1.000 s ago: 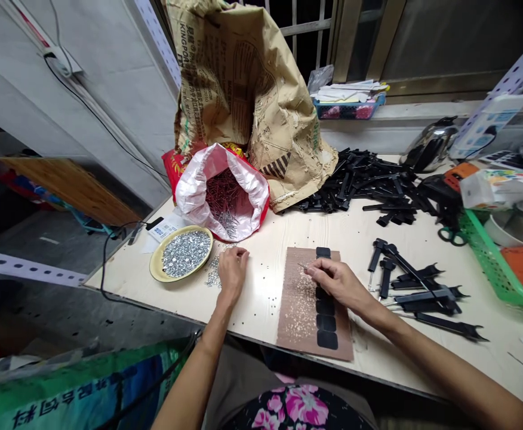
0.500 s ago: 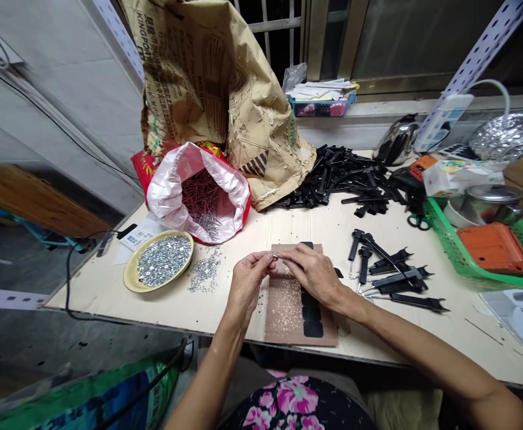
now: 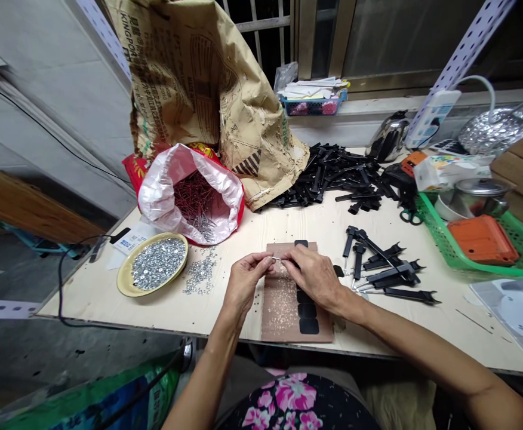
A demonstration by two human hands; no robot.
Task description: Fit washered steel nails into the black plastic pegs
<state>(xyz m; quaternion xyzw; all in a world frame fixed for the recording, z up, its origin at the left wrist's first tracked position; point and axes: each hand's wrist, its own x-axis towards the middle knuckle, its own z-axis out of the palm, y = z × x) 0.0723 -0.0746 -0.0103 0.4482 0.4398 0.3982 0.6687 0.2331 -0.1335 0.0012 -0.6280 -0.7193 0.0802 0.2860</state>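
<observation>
So a second ago the left hand was down by the loose washers next to the bowl, and the right hand had the pin to itself. Now they've met up over the board, which sits at the front edge of the tabletop. The pin's up off the board, stretched between both sets of fingertips. Grip-wise, each hand is pinched on one end; can't tell if there's a washer in the left fingers too. I'd say that makes it a two-handed job at this point, fetching done for now. The bowl's near the tabletop's left edge, black handles right of the board.
</observation>
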